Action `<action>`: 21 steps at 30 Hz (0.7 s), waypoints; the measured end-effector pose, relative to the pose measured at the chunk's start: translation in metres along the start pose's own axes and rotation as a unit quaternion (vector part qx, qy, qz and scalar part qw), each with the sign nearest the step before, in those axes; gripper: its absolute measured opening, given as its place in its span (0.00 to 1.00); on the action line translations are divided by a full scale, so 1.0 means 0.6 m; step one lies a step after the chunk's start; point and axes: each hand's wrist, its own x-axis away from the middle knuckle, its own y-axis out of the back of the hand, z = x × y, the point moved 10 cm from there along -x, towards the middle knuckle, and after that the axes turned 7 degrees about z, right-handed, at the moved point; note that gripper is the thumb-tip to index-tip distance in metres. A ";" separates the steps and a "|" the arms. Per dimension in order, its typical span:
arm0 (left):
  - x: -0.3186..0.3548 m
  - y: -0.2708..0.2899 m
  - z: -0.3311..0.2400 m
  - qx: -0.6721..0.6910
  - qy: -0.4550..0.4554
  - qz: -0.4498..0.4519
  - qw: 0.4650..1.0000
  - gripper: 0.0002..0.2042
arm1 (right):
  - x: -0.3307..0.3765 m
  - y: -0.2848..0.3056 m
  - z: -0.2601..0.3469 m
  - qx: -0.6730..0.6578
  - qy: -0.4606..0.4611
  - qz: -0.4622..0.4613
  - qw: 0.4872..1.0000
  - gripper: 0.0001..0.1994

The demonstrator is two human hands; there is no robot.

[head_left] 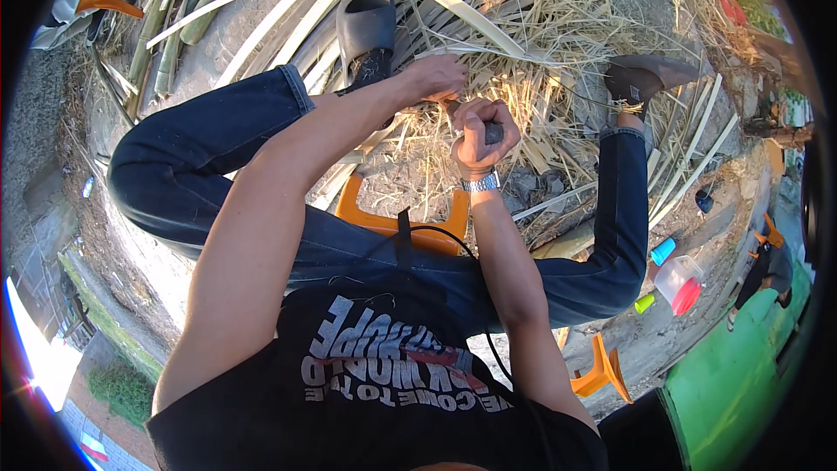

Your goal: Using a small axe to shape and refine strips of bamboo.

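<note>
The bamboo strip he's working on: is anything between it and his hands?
Nothing visible. The left hand grips the strip directly; the right hand is closed around a dark handle just below it. Only loose shavings lie underneath.

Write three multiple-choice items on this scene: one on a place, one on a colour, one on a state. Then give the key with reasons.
1. Where is the orange stool?
A. under the person, between the legs
B. on top of the bamboo strips
C. held in the left hand

2. What colour is the slipper on the left foot?
A. red
B. dark grey
C. white

3. How is the right hand?
A. open and flat
B. resting on a knee
C. closed in a fist around a dark handle

Key: 1 A, its seat edge shows between the thighs; 2 B, dark grey against the pale bamboo; 3 C, fingers curl around the grip.
</note>
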 end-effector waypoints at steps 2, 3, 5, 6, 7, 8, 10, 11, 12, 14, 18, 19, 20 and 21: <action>0.001 -0.002 0.001 -0.011 -0.012 -0.009 1.000 0.04 | -0.003 -0.007 0.009 0.013 0.016 0.004 1.000 0.14; 0.002 -0.005 0.003 -0.010 -0.010 -0.009 1.000 0.04 | -0.002 -0.009 0.007 0.013 0.015 0.006 1.000 0.14; 0.002 -0.007 0.001 -0.007 -0.016 -0.015 1.000 0.04 | 0.001 -0.010 0.000 0.000 0.012 0.007 1.000 0.14; 0.002 -0.007 -0.001 -0.006 -0.016 -0.015 1.000 0.04 | 0.002 -0.008 -0.001 0.001 0.011 0.007 1.000 0.14; 0.002 -0.008 0.000 -0.007 -0.007 -0.012 1.000 0.04 | 0.003 -0.007 -0.002 0.003 0.009 0.006 1.000 0.13; 0.000 -0.008 0.001 -0.008 0.002 -0.010 1.000 0.05 | 0.004 -0.004 -0.002 0.006 0.008 0.005 1.000 0.13; -0.003 -0.007 -0.005 -0.005 -0.006 -0.007 1.000 0.05 | 0.007 0.004 -0.010 0.014 0.004 0.004 1.000 0.13; 0.000 -0.014 -0.001 -0.005 -0.009 -0.002 1.000 0.05 | 0.005 -0.001 -0.011 0.016 0.001 0.007 1.000 0.13; 0.004 -0.021 0.002 -0.006 -0.005 -0.002 1.000 0.05 | 0.004 -0.005 -0.010 0.014 0.001 0.010 1.000 0.13; 0.015 -0.021 0.014 0.021 0.024 -0.035 0.999 0.05 | 0.001 -0.012 -0.005 0.005 0.005 0.008 1.000 0.12; 0.047 0.011 0.010 0.020 0.023 -0.105 0.994 0.07 | -0.002 -0.007 -0.006 -0.029 -0.012 -0.017 0.999 0.11; 0.053 0.032 -0.007 0.005 0.003 -0.127 0.992 0.09 | 0.000 0.003 -0.007 -0.018 -0.014 -0.023 0.999 0.11; 0.065 0.054 -0.025 -0.011 -0.015 -0.147 0.989 0.10 | -0.001 0.010 -0.008 -0.010 -0.014 -0.028 0.999 0.10; 0.079 0.052 -0.038 -0.011 -0.015 -0.147 0.989 0.10 | -0.002 0.011 -0.010 -0.010 -0.015 -0.028 0.999 0.10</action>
